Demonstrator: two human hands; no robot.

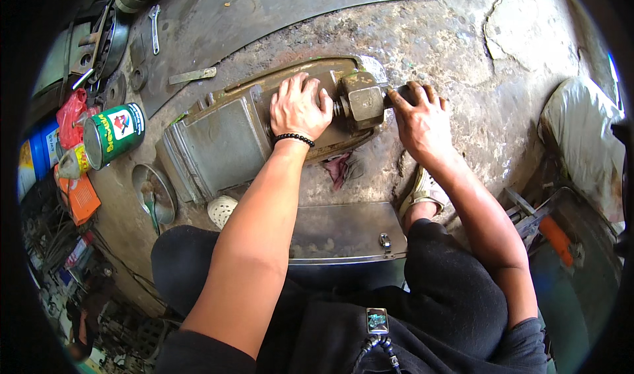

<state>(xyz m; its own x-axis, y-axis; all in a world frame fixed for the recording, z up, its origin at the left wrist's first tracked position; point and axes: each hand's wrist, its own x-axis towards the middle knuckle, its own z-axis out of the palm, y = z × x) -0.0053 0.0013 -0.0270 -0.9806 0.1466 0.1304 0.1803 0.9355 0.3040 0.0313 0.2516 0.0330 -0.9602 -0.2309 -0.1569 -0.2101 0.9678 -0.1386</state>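
Note:
A heavy greyish-brown metal vise [228, 143] lies on the floor before me, its screw running to a thick faceted block [365, 102] at the right end. My left hand [298, 110], a black bead bracelet at its wrist, is laid over the middle of the vise with its fingers bent over the top. Just left of the faceted block, a short stretch of screw [340, 107] shows beside my left thumb. Beyond the block, the fingers of my right hand [422, 123] curl round the dark end of the screw [394, 97]. My palm hides part of that end.
A green can [125, 136] and a metal bowl [158, 189] stand left of the vise. Farther off lie an adjustable wrench [154, 29], a flat metal bar [192, 76] and a metal sheet [264, 4]. A lidded metal box [343, 232] sits between my legs. A pink rag [337, 169] lies near the vise.

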